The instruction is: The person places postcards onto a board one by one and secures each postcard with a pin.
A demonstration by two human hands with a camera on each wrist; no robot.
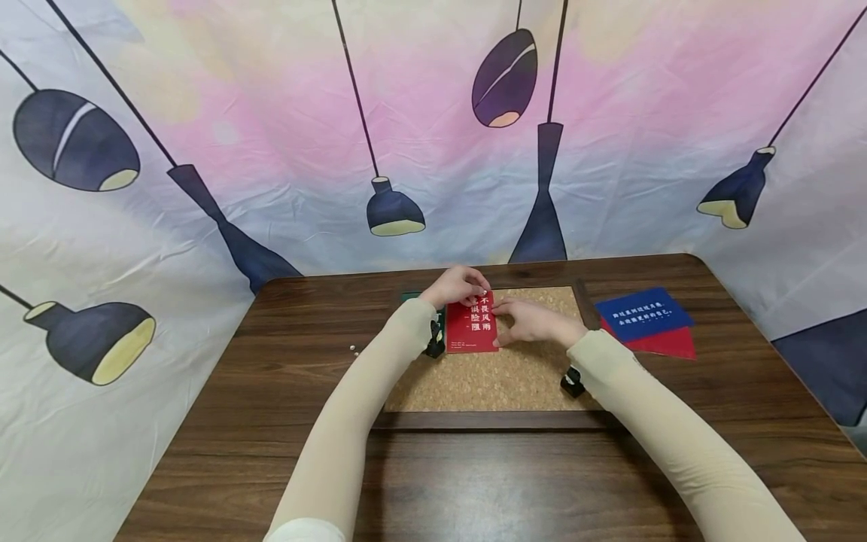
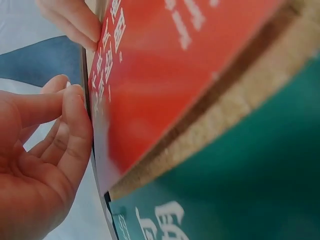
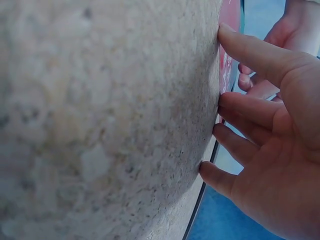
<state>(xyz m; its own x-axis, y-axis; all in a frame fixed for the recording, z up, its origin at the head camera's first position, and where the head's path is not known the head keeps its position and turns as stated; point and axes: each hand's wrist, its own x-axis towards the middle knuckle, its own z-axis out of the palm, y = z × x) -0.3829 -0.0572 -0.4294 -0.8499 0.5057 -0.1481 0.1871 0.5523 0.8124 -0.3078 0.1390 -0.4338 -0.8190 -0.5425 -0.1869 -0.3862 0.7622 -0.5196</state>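
- Head view: red card [image 1: 467, 336] lies on the cork board [image 1: 488, 385], just right of the green card [image 2: 240, 165].
- Left hand [image 1: 457, 287] pinches a small white piece [image 2: 68, 85], perhaps a pin, near the red card's top; right hand [image 1: 531, 321], fingers extended, touches its right edge.
- Red card: presumably light, thin, springy, easily creased; best steadied flat by its edges.
- White piece: probably hard, easily dropped; suits a fingertip pinch.

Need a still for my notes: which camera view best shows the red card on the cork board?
The head view: the red card shows nearly whole, its top partly behind the left hand. Left wrist crops it close; right wrist catches only a sliver.
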